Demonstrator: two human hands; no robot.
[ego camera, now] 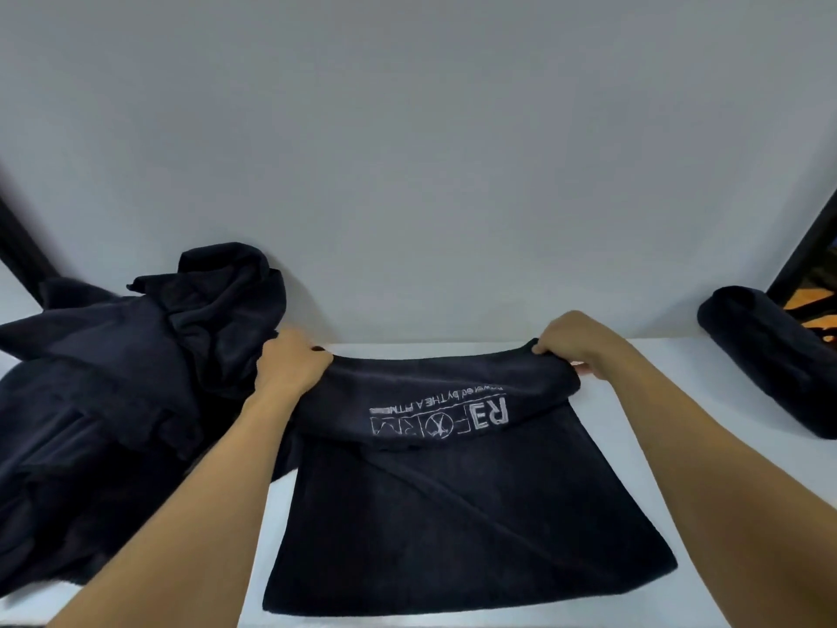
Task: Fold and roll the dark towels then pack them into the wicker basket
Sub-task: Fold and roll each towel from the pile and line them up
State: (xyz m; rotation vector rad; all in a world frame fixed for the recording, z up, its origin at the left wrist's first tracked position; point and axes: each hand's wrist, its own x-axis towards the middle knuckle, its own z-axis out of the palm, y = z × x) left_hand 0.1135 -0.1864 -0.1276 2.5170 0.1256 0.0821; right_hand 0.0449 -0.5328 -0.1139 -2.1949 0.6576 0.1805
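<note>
A dark towel with pale printed lettering lies flat on the white table in front of me. Its far edge is turned over toward me into a thick fold. My left hand grips the left end of that fold. My right hand pinches the right end. A rolled dark towel lies at the far right of the table. No wicker basket is clearly in view.
A loose heap of several dark towels covers the left side of the table and touches the flat towel's left corner. A plain pale wall stands right behind the table. A dark frame edge shows at the upper right.
</note>
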